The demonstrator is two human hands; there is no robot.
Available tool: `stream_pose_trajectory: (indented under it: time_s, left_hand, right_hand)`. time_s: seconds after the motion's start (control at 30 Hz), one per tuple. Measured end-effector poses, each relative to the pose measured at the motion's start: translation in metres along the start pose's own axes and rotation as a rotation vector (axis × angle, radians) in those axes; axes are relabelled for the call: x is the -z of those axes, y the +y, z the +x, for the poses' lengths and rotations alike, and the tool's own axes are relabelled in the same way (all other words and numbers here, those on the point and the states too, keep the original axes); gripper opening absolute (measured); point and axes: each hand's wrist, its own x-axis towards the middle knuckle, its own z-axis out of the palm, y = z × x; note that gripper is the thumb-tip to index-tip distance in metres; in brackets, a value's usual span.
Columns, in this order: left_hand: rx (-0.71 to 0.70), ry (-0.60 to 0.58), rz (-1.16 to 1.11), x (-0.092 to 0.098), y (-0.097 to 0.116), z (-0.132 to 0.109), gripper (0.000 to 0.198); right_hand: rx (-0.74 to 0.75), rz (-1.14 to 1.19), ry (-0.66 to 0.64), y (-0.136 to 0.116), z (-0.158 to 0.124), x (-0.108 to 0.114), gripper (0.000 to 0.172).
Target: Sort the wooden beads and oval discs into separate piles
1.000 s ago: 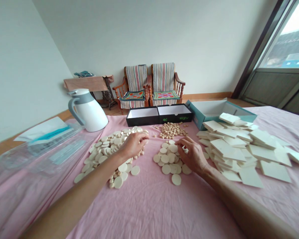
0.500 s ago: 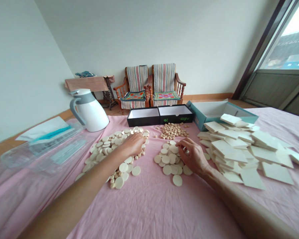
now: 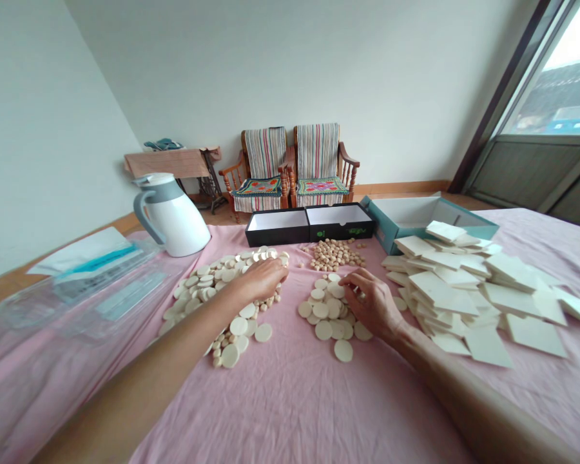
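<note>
We're poising a curled left hand (image 3: 267, 278) over the still-mixed pile (image 3: 205, 290), a half-curled right hand (image 3: 373, 301) at separated discs (image 3: 325, 310), any grip hidden.

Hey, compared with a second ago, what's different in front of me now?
Your left hand has rolled over slightly, its fingers now curling further down at the right side of the large disc pile. Whether it has taken hold of anything is hidden. Your right hand stays at the smaller disc pile; the black boxes and jug are unmoved.
</note>
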Motion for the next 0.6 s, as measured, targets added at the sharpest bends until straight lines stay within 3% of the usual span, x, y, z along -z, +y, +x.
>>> stream_pose_trajectory:
  time_s: [0.2,0.4,0.5,0.6]
  left_hand:
    - [-0.033,0.016,0.003,0.005,0.001,-0.005,0.016]
    - [-0.057,0.025,-0.053,0.009,-0.012,-0.013,0.01]
    - [-0.011,0.091,-0.179,0.014,-0.016,-0.015,0.007]
    - [0.02,0.183,-0.491,0.019,-0.013,-0.015,0.004]
  right_hand:
    - [0.005,0.003,-0.003,0.001,0.001,0.0,0.017]
    - [0.015,-0.012,-0.004,0.0,0.0,0.0,0.018]
    - [0.021,-0.009,0.009,-0.001,0.0,0.0,0.018]
    - [0.01,-0.01,0.007,-0.002,0.0,0.001,0.018]
